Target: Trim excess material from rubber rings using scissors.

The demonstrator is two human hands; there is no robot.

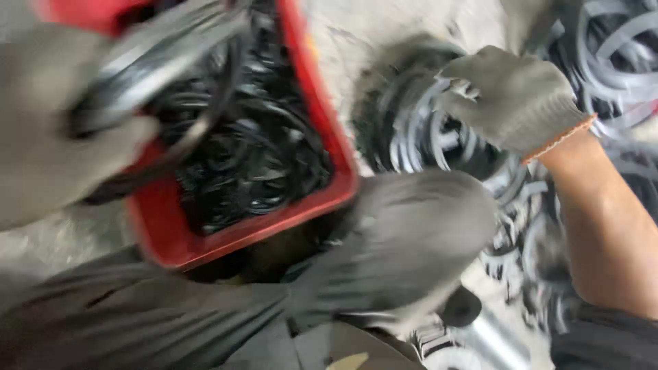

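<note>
My left hand (48,130), in a grey glove and blurred by motion, is closed around a bunch of black rubber rings (161,51) above a red plastic crate (322,144). The crate is full of more black rings (253,157). My right hand (510,96), also in a grey glove with an orange cuff, rests with curled fingers on a stack of grey metal rings (418,137) standing on the floor to the right of the crate. Whether it grips a ring there is not clear.
More grey metal rings (617,55) lie piled at the upper right and lower right. My knee in dark grey trousers (397,240) sits just below the crate. The floor (384,27) is pale concrete.
</note>
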